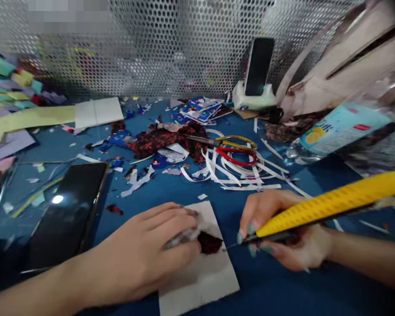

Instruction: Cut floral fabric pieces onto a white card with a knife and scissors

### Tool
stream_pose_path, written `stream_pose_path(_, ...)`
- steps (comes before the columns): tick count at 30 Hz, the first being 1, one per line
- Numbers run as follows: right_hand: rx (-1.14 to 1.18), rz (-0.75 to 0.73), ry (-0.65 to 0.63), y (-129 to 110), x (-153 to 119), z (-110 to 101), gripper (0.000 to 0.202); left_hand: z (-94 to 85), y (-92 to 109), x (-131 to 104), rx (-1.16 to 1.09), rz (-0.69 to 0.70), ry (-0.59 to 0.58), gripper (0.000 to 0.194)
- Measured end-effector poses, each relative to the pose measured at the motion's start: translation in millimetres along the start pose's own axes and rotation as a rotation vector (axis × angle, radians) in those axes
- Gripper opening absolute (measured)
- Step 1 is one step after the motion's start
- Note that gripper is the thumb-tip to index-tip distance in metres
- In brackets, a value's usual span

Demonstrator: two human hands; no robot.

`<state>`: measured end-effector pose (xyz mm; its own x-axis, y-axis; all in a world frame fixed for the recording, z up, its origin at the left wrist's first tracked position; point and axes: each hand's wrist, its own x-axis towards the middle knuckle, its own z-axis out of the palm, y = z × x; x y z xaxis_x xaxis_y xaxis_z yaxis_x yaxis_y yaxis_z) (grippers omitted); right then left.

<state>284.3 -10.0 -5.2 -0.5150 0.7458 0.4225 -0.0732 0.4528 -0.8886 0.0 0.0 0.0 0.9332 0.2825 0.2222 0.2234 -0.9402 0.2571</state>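
- R hand (307,252) grips yellow cutter (316,206), tip nr. dark scrap (210,243) on card (210,281).
- L hand (154,250) curled over card (pinch unclear).
- Strips (250,187) cut; scrap prob. unfinished.

A single white glare flares off the dark phone (67,219) at left, while muted, uneven light leaves the blue tabletop (266,294) murky toward the bottom corners. Soft blur smears the fingertips of the right hand (299,252) and the thin blade of the yellow cutter (322,205), and washes out fine detail on the perforated metal panel (145,57) behind. Wide-angle distortion stretches the bottle (342,127) near the right edge, blackness clips the upper right corner, and a pixelated patch masks the upper left.
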Motion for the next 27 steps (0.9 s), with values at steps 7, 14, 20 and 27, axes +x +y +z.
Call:
stream_pose_path(7, -0.176, -0.266, 0.085, 8, -7, 13, 0.006, -0.7, -2, -2, -0.009, 0.010, 0.007, 0.032)
stream_pose_path(14, -0.209, -0.232, -0.042, 1, -4, 7, 0.011, 2.1, -4, -3, -0.012, 0.009, 0.020, 0.027)
stream_pose_path(20, -0.177, -0.218, 0.004, 4, -7, 7, 0.011, 3.0, -5, -4, -0.012, 0.013, 0.023, 0.027)
stream_pose_path(27, -0.190, -0.214, -0.023, 4, -7, 7, 0.009, 3.4, -5, -4, -0.021, 0.018, 0.030, 0.028)
